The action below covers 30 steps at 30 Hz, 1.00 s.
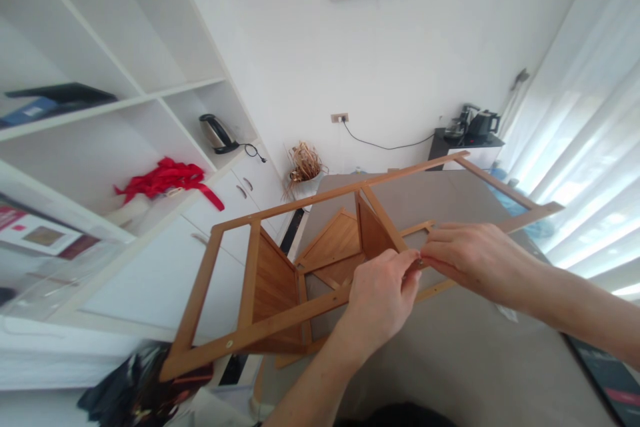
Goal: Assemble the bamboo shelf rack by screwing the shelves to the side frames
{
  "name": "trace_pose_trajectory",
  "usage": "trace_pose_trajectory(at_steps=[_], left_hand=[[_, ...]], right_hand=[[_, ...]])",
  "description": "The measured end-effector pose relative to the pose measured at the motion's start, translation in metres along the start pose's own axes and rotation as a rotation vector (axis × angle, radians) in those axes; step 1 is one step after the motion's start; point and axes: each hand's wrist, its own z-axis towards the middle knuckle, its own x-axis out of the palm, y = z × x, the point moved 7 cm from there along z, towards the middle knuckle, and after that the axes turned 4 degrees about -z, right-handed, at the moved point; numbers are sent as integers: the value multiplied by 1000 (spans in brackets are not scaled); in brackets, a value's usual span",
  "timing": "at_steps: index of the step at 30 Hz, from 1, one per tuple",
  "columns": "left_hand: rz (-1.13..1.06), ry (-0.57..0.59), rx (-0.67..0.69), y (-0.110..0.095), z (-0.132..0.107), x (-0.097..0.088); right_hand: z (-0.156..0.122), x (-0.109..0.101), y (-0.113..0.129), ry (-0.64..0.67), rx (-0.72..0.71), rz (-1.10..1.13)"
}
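A wooden frame (295, 310) with long rails, crossbars and slatted panels spans the middle of the view, above the grey table. My left hand (377, 293) is closed in a pinch at the near rail, right of the middle. Against its fingertips meet those of my right hand (467, 257), also pinched, coming in from the right. A tiny dark or metallic bit shows between the fingertips, too small to name. Below the rails, a slatted wooden panel (333, 237) and thinner wooden strips lie partly hidden behind the frame and my hands.
The grey table (475, 340) extends under the frame. White shelves (100, 127) at left hold a kettle (217, 133) and red ribbon (167, 180). Dried plants (305, 163) stand by the wall. A black cabinet (470, 141) with another kettle is at back right, beside white curtains (595, 147).
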Motion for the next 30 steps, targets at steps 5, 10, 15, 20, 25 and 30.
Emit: trace_pose_trajectory(at_steps=[5, 10, 15, 20, 25, 30], left_hand=[[-1, 3, 1, -1, 0, 0], [-20, -11, -7, 1, 0, 0], [-78, -31, -50, 6, 1, 2], [-138, -62, -130, 14, 0, 0], [-146, -127, -112, 7, 0, -11], [-95, -116, 9, -10, -1, -14]], right_hand=[[7, -9, 8, 15, -32, -51], [15, -4, 3, 87, 55, -48], [19, 8, -8, 186, 210, 160], [18, 18, -18, 229, 320, 387], [15, 31, -26, 298, 435, 552], [14, 43, -30, 322, 486, 649]])
